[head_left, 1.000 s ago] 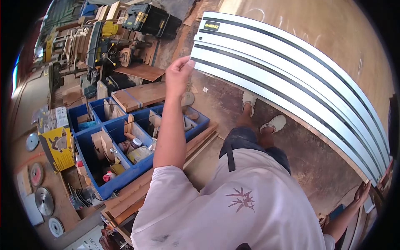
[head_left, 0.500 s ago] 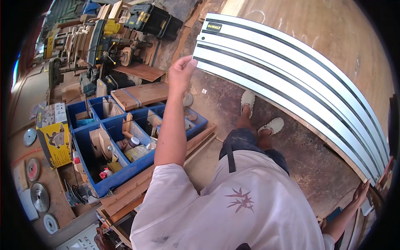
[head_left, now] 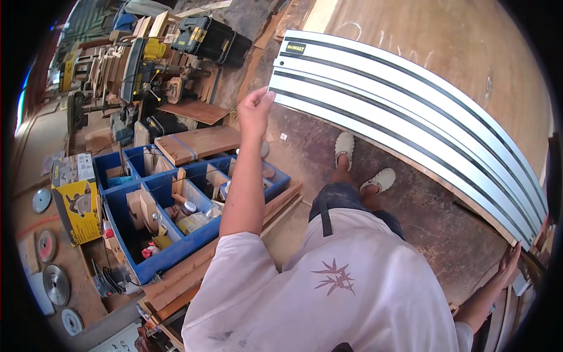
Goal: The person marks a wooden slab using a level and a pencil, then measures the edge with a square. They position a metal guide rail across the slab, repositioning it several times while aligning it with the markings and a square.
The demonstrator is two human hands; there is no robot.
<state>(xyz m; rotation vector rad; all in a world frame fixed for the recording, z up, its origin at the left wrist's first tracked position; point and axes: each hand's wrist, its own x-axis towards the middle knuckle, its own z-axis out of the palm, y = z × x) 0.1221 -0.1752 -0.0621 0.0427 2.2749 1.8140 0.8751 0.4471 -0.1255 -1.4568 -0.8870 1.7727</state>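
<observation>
A long silver guide rail [head_left: 375, 92] with black strips and a yellow-and-black DeWALT label lies along the near edge of a large plywood sheet [head_left: 446, 41]. It looks curved through the wide lens. At the rail's left end, my left hand [head_left: 255, 112] is closed, thumb and fingers pinching the near corner. My right hand [head_left: 505, 268] reaches to the far right end, its fingertips at the rail's near corner and the sheet's edge. Part of that grip is hidden by the angle.
A blue divided bin [head_left: 167, 264] holding bottles and wood pieces stands left, beside a yellow tool box carton [head_left: 79, 205]. Saw blades [head_left: 56, 284] lie farther left. A black toolbox [head_left: 211, 41] and stacked timber [head_left: 99, 76] are behind. My shoes [head_left: 345, 150] are on the stained floor.
The whole view has shifted slightly, so the rail and surroundings appear a little lower. Both hands keep their places at the rail's ends; the rail shows no clear movement on the sheet.
</observation>
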